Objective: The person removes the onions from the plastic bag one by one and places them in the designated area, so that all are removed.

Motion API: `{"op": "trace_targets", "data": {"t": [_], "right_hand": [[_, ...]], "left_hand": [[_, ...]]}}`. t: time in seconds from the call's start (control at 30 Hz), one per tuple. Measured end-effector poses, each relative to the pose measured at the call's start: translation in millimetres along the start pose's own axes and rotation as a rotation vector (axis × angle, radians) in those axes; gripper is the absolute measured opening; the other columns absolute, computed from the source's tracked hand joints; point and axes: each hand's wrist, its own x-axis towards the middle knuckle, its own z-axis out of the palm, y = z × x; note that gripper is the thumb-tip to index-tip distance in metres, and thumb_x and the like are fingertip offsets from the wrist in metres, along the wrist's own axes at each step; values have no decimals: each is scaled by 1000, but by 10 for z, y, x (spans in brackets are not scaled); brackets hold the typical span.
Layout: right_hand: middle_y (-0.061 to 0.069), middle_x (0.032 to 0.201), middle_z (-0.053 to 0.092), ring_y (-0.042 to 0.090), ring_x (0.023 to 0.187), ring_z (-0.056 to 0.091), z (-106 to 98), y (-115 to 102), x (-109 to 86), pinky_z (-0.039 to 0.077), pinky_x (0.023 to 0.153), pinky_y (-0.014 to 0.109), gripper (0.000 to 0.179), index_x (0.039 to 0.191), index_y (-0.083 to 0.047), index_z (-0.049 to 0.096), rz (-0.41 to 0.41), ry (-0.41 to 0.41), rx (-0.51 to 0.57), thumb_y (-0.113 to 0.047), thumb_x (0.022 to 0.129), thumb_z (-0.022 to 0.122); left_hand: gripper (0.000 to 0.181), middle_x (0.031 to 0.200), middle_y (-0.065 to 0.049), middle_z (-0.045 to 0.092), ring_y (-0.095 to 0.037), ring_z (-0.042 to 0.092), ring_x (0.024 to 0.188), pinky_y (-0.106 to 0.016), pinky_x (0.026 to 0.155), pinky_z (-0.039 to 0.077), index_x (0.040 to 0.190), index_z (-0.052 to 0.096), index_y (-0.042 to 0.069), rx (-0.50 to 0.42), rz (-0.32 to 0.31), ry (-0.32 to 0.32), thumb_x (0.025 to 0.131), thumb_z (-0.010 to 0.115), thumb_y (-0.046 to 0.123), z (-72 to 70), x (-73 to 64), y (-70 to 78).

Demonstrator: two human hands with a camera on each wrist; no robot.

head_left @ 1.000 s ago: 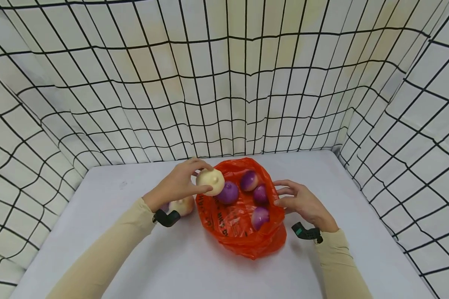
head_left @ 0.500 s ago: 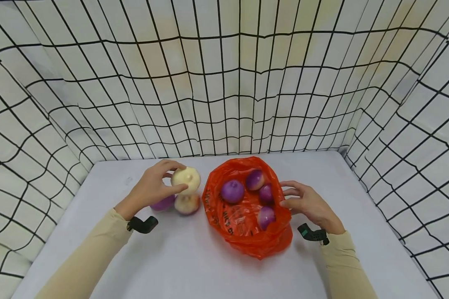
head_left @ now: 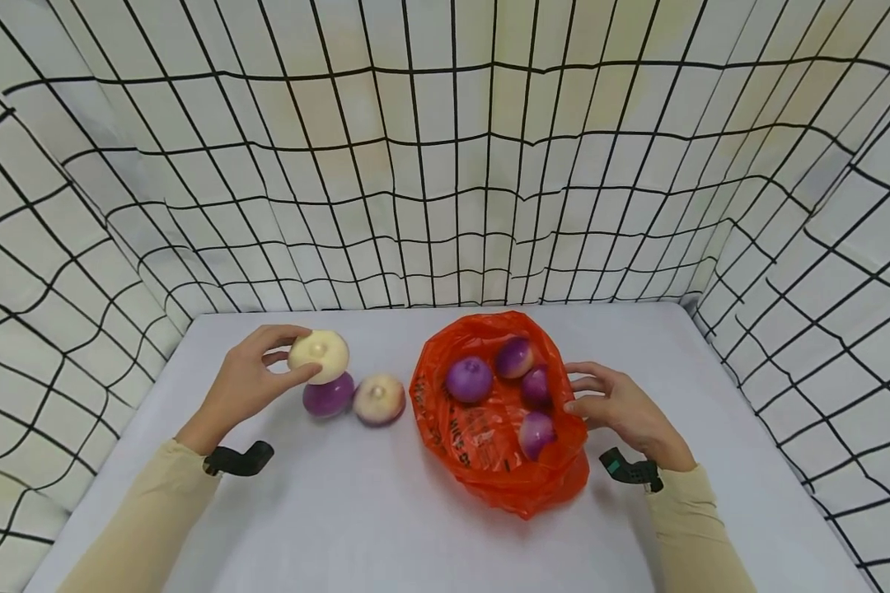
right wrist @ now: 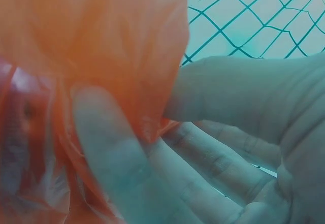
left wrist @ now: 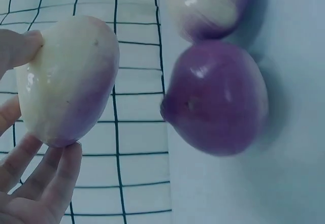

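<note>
My left hand (head_left: 255, 375) pinches a cream-and-purple onion (head_left: 326, 356) between thumb and fingers, at the left side of the table. The left wrist view shows the onion's (left wrist: 76, 82) purple flank and the fingertips round it. Close by it in that view sits a purple onion (left wrist: 218, 99), with a pale one (head_left: 379, 399) beside that. My right hand (head_left: 623, 412) holds the right side of an open red plastic bag (head_left: 482, 486). In the right wrist view the bag's film (right wrist: 132, 41) runs between thumb and fingers. Several purple onions (head_left: 470, 380) lie inside the bag.
A white table (head_left: 326, 511) carries everything. Black netting (head_left: 452, 165) over white cloth walls encloses its back and both sides. Dark wrist cameras (head_left: 241, 459) are strapped to both wrists, over beige sleeves.
My left hand has carried the pale onion leftward, away from above the bag's left rim to above the purple onion. My right hand stays at the bag's right side. The view has shifted slightly.
</note>
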Motion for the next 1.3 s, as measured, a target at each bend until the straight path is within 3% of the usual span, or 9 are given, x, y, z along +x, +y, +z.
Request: {"op": "trace_targets", "data": {"t": [0.17, 0.6, 0.8, 1.0, 1.07, 1.17, 1.23, 1.3], "right_hand": [[17, 143, 61, 29, 114, 71, -5, -6, -2, 65, 90, 44, 70, 150, -22, 49, 25, 17, -3, -30, 89, 81], [22, 140, 63, 28, 111, 73, 1, -19, -10, 65, 88, 43, 70, 152, -14, 45, 7, -6, -19, -29, 92, 78], [21, 139, 64, 26, 109, 73, -2, -28, -39, 65, 88, 40, 66, 151, -16, 47, 28, -6, -19, -28, 93, 76], [21, 139, 63, 27, 111, 73, -45, -25, -64, 65, 88, 41, 66, 152, -16, 47, 14, 6, -46, -30, 93, 76], [22, 140, 62, 28, 112, 72, -44, -20, -57, 65, 89, 42, 67, 152, -15, 46, 4, -4, -41, -29, 94, 75], [22, 140, 62, 28, 114, 71, -26, -9, -43, 65, 89, 42, 67, 152, -15, 47, 5, -10, -31, -29, 93, 75], [22, 141, 62, 28, 115, 71, -14, 1, -38, 65, 90, 43, 67, 152, -15, 46, 11, -8, -29, -29, 93, 76], [22, 141, 62, 28, 114, 71, -5, 10, -38, 65, 90, 43, 68, 152, -15, 46, 17, -5, -27, -29, 93, 76]], "left_hand": [[55, 134, -9, 64, 21, 49, 108, 3, 89, 46, 133, 64, 10, 22, -63, 28, 87, 85, 30, -79, -90, -141], [59, 140, -15, 60, 26, 46, 106, 4, 87, 46, 136, 62, 7, 28, -187, 93, 89, 82, 37, -264, -272, -569], [64, 146, -17, 58, 26, 41, 104, 4, 85, 46, 138, 60, 8, 37, -266, 46, 90, 79, 45, -225, -358, -746], [66, 148, -19, 56, 25, 41, 105, 6, 85, 44, 140, 58, 5, 25, -290, 48, 92, 77, 45, -136, -358, -830], [66, 149, -20, 56, 16, 50, 111, 6, 84, 44, 140, 58, 4, 33, -304, 45, 92, 76, 46, -128, -369, -854], [67, 149, -21, 56, -13, 62, 122, 5, 83, 45, 141, 57, 5, 48, -330, 26, 93, 74, 49, -116, -389, -889], [68, 149, -22, 55, -32, 60, 129, 5, 82, 44, 142, 56, 5, 44, -342, 8, 94, 73, 50, -102, -396, -908], [68, 149, -23, 54, -40, 58, 132, 6, 82, 43, 143, 55, 5, 33, -353, -12, 95, 72, 50, -84, -399, -926]]}}
